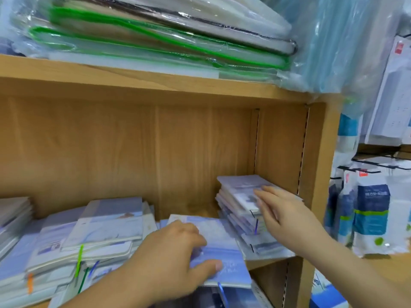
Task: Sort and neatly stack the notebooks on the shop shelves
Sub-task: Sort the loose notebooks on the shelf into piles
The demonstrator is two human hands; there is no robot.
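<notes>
The blue notebook (224,245) lay flat on the wooden shelf (269,263), its near edge jutting over the front of the board. The left hand (175,252) held it, with the thumb laid along the cover near the front edge and the fingers curled over the far left part of it.

Just to the right of that hand stood the right stack (235,185), a pile of pale notebooks set askew against each other, their lower ones fanned out toward the front. The right hand (287,212) reached in from the right with its fingers straight and spread, the fingertips touching the top notebook of that stack and gripping nothing.

To the left of the left hand lay the loose pile (106,225) of light blue and white notebooks, overlapping at several angles, with green, blue and orange ribbon markers hanging from their front edges. Farther left sat a grey stack (13,210), cut off by the frame.

Beyond the right hand rose the side panel (318,174) of the shelf unit, and past it hung packaged goods (371,210) in blue and white. Above both hands, the upper board (111,72) carried plastic-wrapped folders (133,36) with green edges.
</notes>
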